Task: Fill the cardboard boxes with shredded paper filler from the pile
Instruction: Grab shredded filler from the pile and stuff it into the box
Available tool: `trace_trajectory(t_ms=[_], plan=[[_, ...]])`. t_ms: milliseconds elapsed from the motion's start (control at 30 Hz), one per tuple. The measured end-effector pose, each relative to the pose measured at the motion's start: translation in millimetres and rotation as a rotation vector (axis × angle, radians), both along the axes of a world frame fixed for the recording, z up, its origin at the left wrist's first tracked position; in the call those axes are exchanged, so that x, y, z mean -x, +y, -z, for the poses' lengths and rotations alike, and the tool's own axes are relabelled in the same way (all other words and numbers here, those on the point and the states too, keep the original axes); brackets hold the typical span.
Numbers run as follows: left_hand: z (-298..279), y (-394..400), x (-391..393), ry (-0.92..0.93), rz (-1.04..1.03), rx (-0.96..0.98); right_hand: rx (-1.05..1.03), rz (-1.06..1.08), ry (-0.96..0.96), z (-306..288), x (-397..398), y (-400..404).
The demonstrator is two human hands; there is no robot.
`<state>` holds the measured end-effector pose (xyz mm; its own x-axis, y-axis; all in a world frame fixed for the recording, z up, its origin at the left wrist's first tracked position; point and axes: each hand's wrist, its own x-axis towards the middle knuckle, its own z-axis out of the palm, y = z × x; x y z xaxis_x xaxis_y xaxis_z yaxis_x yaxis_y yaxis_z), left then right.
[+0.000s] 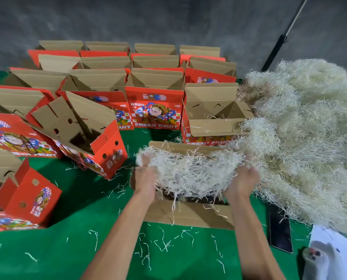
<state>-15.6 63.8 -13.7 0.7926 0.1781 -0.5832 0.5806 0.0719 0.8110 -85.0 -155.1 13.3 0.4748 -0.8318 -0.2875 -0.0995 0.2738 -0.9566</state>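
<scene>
Two hands, head view: left hand (146,179) and right hand (242,181) carry one wad of shredded paper filler (188,170) between them, over the near open box (188,216).
Risk, spill: wad is wider than the box mouth looks, strands hang off its near edge; a fast drop would likely shed filler onto the green mat (77,199), where loose strands already lie.
Risk, snag: hanging strands could catch on the near flap and stay draped outside the box.
Risk, uneven fill: let go off-centre and filler probably heaps on one side, flaps may not close.
Risk, clutter: phone (279,231) lies near right, just beside the pile (310,138); drifting filler could bury it.
Filler vs fingers: wad sits between both palms, left fingertips (143,158) buried in its far-left edge, right fingertips mostly hidden by strands.
Finger state: left fingers curled into the wad; right look curled round its right end, exact spread cannot tell.
Filler location: above box opening, not yet inside.
Other boxes: rows of red boxes (154,108) far and left, mostly unfilled as seen.
</scene>
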Motion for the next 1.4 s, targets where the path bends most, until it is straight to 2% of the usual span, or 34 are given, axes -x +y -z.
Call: trace_trajectory(t_ms=[67,167,200,267,333,400,433,533,600,667,700,767,800,867,1000,1067,1133,1200,1267,1400], plan=[[-8,-22,14,0.011,0.214,0.157,-0.133,-0.184,-0.085,0,-3,32],[-20,-37,22,0.008,0.365,0.350,-0.350,-0.467,-0.095,-11,-7,42],[-24,-37,23,-0.004,0.385,0.363,-0.334,-0.555,-0.100,-13,-5,39],[-29,-33,28,-0.029,0.430,0.350,-0.020,-0.713,-0.060,-10,3,34],[-25,-32,30,-0.010,0.352,0.258,0.278,-0.659,-0.056,-2,10,32],[-16,-32,28,0.006,0.214,0.250,0.334,-0.518,-0.077,6,11,34],[-12,-33,27,-0.001,0.208,0.271,0.326,-0.500,-0.057,9,9,35],[-13,-44,33,-0.071,0.346,0.275,0.240,-0.605,0.019,16,1,46],[-23,-50,38,-0.091,0.344,0.323,0.360,-0.605,0.140,19,-3,55],[-28,-53,38,-0.084,0.193,0.424,0.502,-0.469,0.250,19,-8,60],[-29,-54,37,-0.105,0.120,0.380,0.563,-0.391,0.272,18,-8,61],[-33,-57,38,-0.176,0.144,0.167,0.636,-0.389,0.237,13,-7,66],[-32,-58,40,-0.172,0.191,0.064,0.608,-0.441,0.166,10,-6,69],[-31,-60,40,-0.119,0.194,0.039,0.454,-0.481,0.045,9,-5,67],[-35,-48,25,-0.039,-0.001,0.234,0.168,-0.337,0.033,7,-7,51],[-31,-37,15,-0.006,-0.070,0.420,0.002,-0.272,0.051,6,-5,57],[-25,-38,15,-0.047,-0.053,0.604,-0.126,-0.224,0.023,7,-4,69],[-22,-50,24,-0.095,0.119,0.429,-0.102,-0.323,0.041,4,-3,78],[-16,-45,24,-0.060,0.131,0.207,-0.121,-0.385,0.059,2,-1,70],[-9,-8,-3,-0.002,-0.092,0.232,-0.225,-0.187,-0.026,3,2,29]])
